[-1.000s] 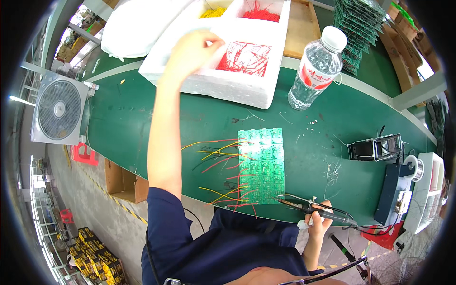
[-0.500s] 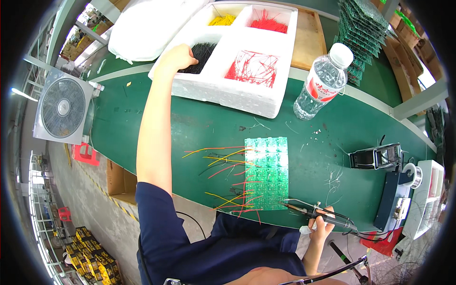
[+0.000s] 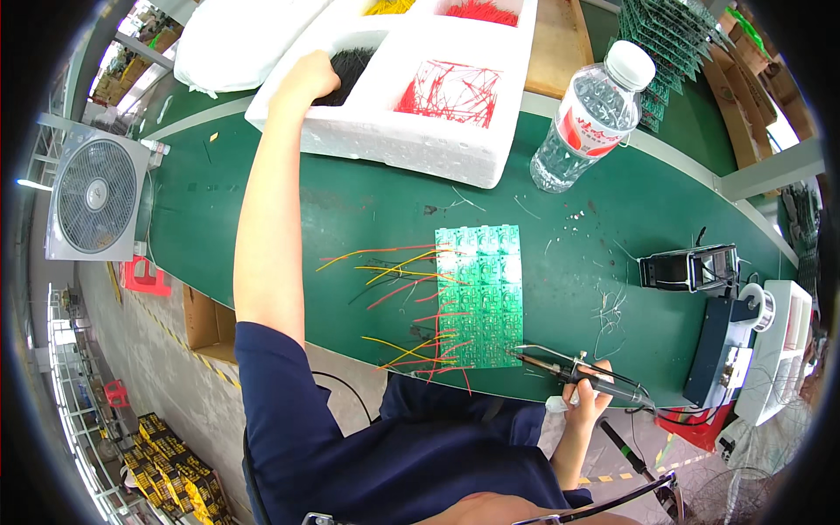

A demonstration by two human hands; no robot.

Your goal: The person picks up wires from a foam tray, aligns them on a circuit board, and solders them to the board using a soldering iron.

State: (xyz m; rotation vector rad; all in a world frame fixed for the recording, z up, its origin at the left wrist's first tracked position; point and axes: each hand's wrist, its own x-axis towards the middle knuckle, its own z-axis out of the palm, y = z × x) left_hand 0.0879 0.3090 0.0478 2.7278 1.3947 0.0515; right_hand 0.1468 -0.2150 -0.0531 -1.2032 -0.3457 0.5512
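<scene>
the left hand [image 3: 304, 77] reaches into the white foam tray [image 3: 437, 144] on the green table [image 3: 350, 210], its fingers curled into the black wires [image 3: 354, 63]; their grip cannot be told. the right hand [image 3: 584, 398] fingers clasp the soldering iron [image 3: 560, 366] just beside the green circuit board [image 3: 479, 296].

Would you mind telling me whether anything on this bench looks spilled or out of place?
Yes: thin wire offcuts lie scattered on the green bench top, right of the circuit board panel. Nothing looks damaged.

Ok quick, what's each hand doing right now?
Left hand: in the black wires of the foam tray; grip cannot be told.
Right hand: closed on the soldering iron.
</scene>
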